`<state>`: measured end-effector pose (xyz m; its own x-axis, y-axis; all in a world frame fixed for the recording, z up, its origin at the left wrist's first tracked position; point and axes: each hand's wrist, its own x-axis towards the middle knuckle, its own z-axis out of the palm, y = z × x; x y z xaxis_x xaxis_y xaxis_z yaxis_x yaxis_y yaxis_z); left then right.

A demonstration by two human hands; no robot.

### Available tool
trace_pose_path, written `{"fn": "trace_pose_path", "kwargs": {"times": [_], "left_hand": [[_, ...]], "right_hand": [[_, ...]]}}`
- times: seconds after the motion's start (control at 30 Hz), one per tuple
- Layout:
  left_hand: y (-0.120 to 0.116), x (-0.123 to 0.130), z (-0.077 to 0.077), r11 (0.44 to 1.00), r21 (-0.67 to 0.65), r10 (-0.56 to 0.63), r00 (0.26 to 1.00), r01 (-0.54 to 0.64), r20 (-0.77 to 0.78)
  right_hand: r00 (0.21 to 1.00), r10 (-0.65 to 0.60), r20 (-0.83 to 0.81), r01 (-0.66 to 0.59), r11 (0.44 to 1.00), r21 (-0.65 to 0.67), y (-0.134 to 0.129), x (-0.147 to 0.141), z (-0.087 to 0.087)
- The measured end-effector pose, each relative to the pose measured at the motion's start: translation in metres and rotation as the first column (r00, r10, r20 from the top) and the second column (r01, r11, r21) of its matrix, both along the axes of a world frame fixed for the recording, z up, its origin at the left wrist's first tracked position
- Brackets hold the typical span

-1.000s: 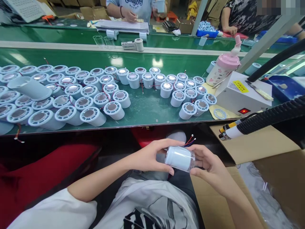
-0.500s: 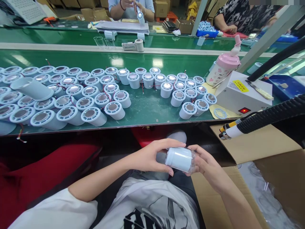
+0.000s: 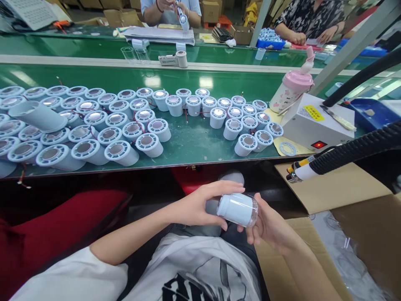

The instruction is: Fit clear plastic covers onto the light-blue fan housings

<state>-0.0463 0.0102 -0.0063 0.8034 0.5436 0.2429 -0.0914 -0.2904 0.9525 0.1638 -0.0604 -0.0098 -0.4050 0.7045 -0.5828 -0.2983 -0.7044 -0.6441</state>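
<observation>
Over my lap is a light-blue cylindrical housing inside a clear plastic sleeve, lying on its side and slightly tilted. My left hand grips its left end, thumb below and fingers along the top. At the clear right end, my right hand has its thumb near the rim and its fingers curled beneath. On the green bench ahead, many similar light-blue housings stand with round metallic tops, several with thin red and black wires. One empty light-blue tube lies across the left group.
A grey box with a lit red switch stands at the right, beside a pink-topped bottle. A black ribbed hose juts in above an open carton of clear plastic pieces. Across the bench, co-workers' hands are busy.
My right hand has shifted its grip at the clear end, its fingers moving lower and opening somewhat. The left hand and the housing stay nearly in place. The view has turned slightly.
</observation>
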Motion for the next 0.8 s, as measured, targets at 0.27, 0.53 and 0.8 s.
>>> {"fn": "trace_pose_path", "kwargs": {"times": [0.27,0.53,0.8], "left_hand": [[-0.011,0.000,0.008,0.962,-0.240,0.102,0.987,-0.129,-0.122],[-0.007,0.000,0.012,0.904,-0.426,-0.014,0.993,-0.038,-0.118],[-0.004,0.001,0.007,0.863,-0.502,-0.078,0.996,0.046,-0.042]], "right_hand": [[0.871,-0.218,0.441,-0.029,0.872,0.489,-0.005,0.004,-0.008],[0.798,-0.351,0.489,-0.330,0.426,0.843,-0.010,0.013,-0.005],[0.951,-0.182,0.250,0.006,0.819,0.574,-0.012,0.016,-0.006]]}}
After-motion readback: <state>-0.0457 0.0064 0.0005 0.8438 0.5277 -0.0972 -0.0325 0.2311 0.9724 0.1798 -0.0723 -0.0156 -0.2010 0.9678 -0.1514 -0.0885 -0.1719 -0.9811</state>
